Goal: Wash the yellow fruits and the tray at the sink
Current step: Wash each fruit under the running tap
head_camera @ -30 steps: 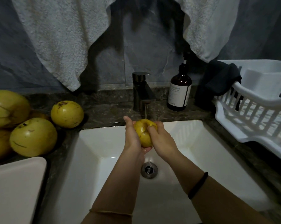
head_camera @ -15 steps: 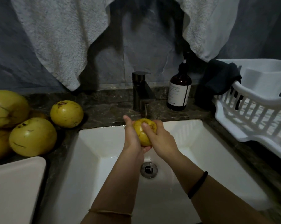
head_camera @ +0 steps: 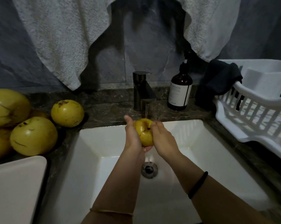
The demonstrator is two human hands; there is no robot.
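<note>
A yellow fruit (head_camera: 144, 133) sits clasped between both hands over the white sink (head_camera: 104, 143), directly under the thin stream of water (head_camera: 146, 110) from the dark tap (head_camera: 141, 89). The left hand (head_camera: 133, 136) cups its left side and underside, thumb raised; the right hand (head_camera: 164, 141) curls over its right side, fingertips at the stem dimple. Below the hands is the drain (head_camera: 149, 170). To the left of the hands, more yellow fruits (head_camera: 33, 135) lie piled on the dark worktop (head_camera: 107, 110), with a white tray (head_camera: 15, 188) nearer the person. Beyond and right of the hands stand a brown pump bottle (head_camera: 180, 92), a dark cloth (head_camera: 217, 81) and a white dish rack (head_camera: 257, 113).
</note>
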